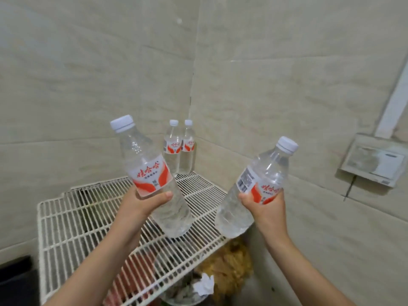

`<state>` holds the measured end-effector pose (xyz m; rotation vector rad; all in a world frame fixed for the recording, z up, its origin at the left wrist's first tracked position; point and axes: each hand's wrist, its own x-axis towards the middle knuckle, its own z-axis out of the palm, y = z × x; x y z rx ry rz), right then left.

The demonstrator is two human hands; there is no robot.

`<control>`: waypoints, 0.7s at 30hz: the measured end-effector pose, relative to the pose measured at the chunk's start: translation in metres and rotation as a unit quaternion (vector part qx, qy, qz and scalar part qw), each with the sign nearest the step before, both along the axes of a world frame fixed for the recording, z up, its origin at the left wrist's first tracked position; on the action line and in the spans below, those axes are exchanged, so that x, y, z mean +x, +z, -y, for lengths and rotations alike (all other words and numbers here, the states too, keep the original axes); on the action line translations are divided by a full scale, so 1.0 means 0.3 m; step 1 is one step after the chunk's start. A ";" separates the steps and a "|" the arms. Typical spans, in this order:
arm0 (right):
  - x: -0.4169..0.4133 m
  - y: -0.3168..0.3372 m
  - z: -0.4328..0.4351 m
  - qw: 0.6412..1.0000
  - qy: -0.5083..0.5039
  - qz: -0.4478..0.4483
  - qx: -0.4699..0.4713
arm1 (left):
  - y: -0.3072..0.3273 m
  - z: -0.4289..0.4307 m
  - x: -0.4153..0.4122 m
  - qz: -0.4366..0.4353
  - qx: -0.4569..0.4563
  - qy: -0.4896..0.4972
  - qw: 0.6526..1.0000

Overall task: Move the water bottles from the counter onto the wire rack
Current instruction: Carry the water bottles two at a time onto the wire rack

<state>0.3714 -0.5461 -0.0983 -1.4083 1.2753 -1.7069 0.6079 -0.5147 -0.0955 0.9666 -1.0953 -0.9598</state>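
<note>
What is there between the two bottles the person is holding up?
In the head view, only bare wire rack shows between the left bottle and right bottle; two more bottles stand farther back in the corner.

Clutter (231, 261) beneath the wire rack (40, 228) is blurred; a dark object (15, 281) is cut off at left.

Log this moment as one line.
left grip holds left bottle tilted over rack | right grip holds right bottle tilted by rack's right edge | back bottles upright on rack
</note>
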 end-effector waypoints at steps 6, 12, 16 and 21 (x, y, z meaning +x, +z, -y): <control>0.064 -0.012 0.318 0.999 0.027 -0.008 0.044 | -0.001 0.188 0.061 0.025 0.041 0.022 0.999; 0.159 -0.027 0.591 0.992 0.079 -0.062 0.071 | -0.005 0.279 0.081 0.049 0.066 0.065 0.995; 0.211 -0.048 0.773 0.987 0.105 -0.095 0.077 | -0.019 0.278 0.085 0.065 0.088 0.113 0.987; 0.262 -0.063 0.985 0.975 0.147 -0.146 0.074 | -0.016 0.303 0.088 0.080 0.101 0.171 0.977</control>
